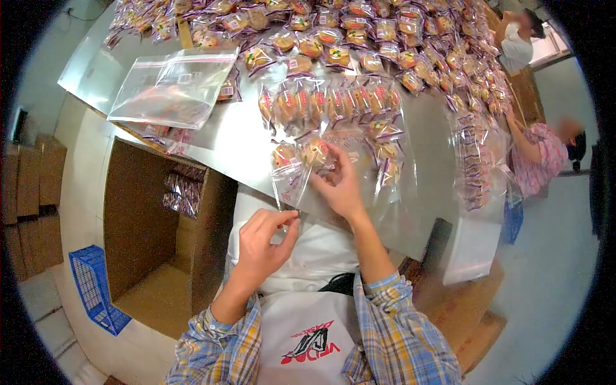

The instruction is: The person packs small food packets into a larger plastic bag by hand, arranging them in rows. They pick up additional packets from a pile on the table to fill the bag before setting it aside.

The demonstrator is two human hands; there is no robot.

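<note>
A large clear plastic bag [359, 183] lies at the table's near edge, with a row of wrapped cakes [330, 102] standing side by side at its far end. More wrapped cakes lie along its right side. My right hand [340, 186] reaches over the bag, its fingers closed on a wrapped cake [314, 153]; another wrapped cake [283, 154] sits just left of it. Nearer my body, my left hand [266, 242] has thumb and forefinger pinched at the bag's near edge. The fingertips partly hide the film there.
Heaped wrapped cakes [359, 25] cover the table's far side. Flat clear bags [173, 90] lie at left, above an open carton [151, 237] holding some packs. A blue crate [96, 289] stands beside it. At right, a person in pink [542, 154] works near another filled bag [475, 160].
</note>
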